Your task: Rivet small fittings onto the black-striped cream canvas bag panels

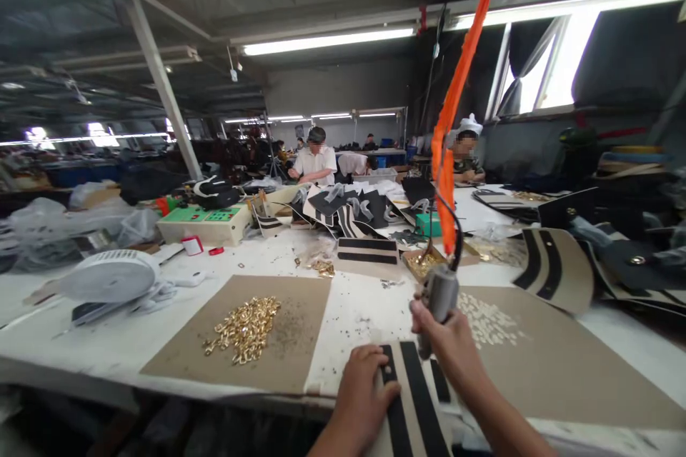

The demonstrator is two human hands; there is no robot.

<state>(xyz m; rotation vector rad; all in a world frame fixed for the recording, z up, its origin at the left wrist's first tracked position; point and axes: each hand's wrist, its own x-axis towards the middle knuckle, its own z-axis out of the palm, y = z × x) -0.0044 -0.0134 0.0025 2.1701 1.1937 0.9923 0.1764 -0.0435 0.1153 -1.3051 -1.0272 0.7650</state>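
My right hand is wrapped around a grey power screwdriver, whose cable runs up along an orange wrapped line. The tool points down over a beige panel with black stripes near the table's front edge. My left hand grips that panel at its left side, fingers on the far left corner and thumb across a black stripe. A small light dot shows on the stripe beside the fingers. Whether the tool's tip touches anything cannot be made out.
Gold metal fittings lie heaped on a brown board at left. Small pale pieces cover another brown board at right. Behind are a box of gold parts, stacked striped panels and a white fan. Co-workers sit farther back.
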